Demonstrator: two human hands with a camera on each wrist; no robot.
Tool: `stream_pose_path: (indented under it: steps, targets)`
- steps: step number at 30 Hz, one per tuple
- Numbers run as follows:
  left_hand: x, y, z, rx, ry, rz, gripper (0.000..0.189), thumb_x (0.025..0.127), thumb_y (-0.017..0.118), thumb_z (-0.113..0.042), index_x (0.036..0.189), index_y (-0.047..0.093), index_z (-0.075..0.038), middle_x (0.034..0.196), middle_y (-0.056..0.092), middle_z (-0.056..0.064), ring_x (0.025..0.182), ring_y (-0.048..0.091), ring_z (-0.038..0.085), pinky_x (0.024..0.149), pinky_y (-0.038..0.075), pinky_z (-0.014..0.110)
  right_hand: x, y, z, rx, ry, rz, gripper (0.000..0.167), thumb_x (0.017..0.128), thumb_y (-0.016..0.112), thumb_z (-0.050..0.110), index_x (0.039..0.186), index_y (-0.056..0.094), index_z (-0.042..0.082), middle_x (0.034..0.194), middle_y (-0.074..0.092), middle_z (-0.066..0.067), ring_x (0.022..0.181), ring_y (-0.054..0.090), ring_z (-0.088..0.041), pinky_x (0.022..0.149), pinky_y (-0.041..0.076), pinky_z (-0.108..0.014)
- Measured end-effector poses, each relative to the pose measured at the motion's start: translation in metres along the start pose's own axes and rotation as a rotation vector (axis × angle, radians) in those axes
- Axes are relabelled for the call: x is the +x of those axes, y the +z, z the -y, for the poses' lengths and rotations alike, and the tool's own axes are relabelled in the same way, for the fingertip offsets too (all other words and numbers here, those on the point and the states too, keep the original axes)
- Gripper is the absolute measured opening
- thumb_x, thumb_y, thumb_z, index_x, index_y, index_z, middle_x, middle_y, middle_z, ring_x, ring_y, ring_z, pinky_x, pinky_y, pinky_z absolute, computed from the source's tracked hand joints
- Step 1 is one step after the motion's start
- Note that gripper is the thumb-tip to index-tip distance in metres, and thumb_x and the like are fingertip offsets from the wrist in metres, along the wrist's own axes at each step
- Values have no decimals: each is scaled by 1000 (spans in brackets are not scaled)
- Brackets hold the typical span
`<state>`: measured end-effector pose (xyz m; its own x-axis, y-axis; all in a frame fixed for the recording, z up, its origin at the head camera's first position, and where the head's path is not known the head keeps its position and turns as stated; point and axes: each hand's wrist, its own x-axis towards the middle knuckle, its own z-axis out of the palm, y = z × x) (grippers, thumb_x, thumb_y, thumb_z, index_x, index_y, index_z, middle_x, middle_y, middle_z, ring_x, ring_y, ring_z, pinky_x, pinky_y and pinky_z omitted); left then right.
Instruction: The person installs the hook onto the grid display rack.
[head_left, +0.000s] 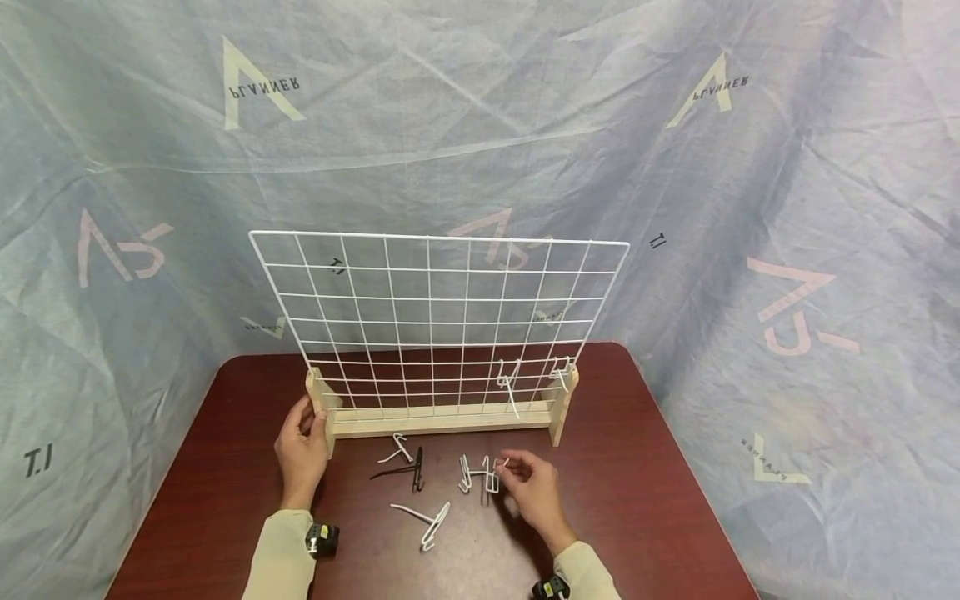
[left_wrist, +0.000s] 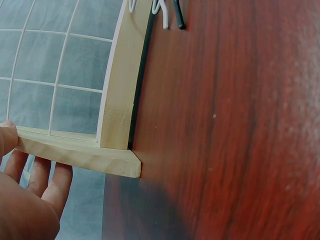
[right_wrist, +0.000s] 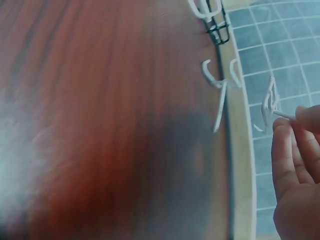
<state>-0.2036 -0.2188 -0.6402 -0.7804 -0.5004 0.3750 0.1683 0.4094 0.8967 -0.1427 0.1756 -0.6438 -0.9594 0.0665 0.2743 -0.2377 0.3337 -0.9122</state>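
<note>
Pinched hook: the white, wire-bent display hook (head_left: 492,481) sits at your right hand's 9 o'clock, 12 pointing away from you; it looks raised above the table (head_left: 637,500).
Right hand: your right hand (head_left: 534,490) grasps that hook by its thin prong, between thumb and fingertips.
Hook step: you seem to be picking the hook up while bracing the stand; the next move appears to call for a steady pinch and clearance from its neighbour.
Neighbour hook: a second white wire hook (head_left: 466,475) is just beside the pinched one, at its 9 o'clock; whether they touch, you cannot tell here.
Loose hooks: farther toward 9 o'clock, a black wire hook (head_left: 417,472) lies near another white wire hook (head_left: 403,448); one more white hook (head_left: 433,523) lies toward 8 o'clock.
Hung hooks: two white hooks, one inner (head_left: 507,381) and one outer (head_left: 559,374), hang around your right hand's 12 o'clock.
Grid: they are on the white wire grid panel (head_left: 430,297), upright in a pale wooden base bar (head_left: 442,422).
Left hand: at the grid's 8 o'clock, your left hand (head_left: 300,454) grips the pale wooden end post (left_wrist: 100,162), thumb and fingers on opposite sides.
Backdrop: grey printed cloth (head_left: 480,108) hangs beyond, at 12 o'clock.
</note>
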Motion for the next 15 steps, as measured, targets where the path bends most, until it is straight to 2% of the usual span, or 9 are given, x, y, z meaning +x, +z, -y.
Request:
stream_pose_path:
  steps: [6,10,13,15]
  targets:
    - [0,-1,-1,0,-6,7,44,102,70,-9,145,64,-10,130,72,21,99,57,-15,78,43,-1,2,5,19,-17,-47,-63,23,83,84,-7,104,81,2,88,81,-10,74,77,-19,67,58,-15]
    - [-1,-2,-1,0,-7,11,44,102,70,-10,146,64,-10,131,72,21,100,58,-12,78,43,-1,2,7,41,-37,-60,-99,21,81,83,-12,100,80,-2,85,80,-14,71,75,-20,66,55,-12]
    - [-2,-2,-2,-1,0,11,44,103,69,-9,146,63,-8,132,71,23,101,57,-11,79,42,-1,2,6,61,-16,-81,-102,19,81,81,-15,97,78,-6,85,79,-18,69,75,-23,65,55,-13]
    - [-1,-2,-2,1,8,10,43,103,69,-9,146,63,-8,131,71,24,101,57,-13,79,42,-1,2,5,71,15,-106,-91,18,82,80,-17,97,77,-8,87,79,-22,70,76,-30,66,57,-14]
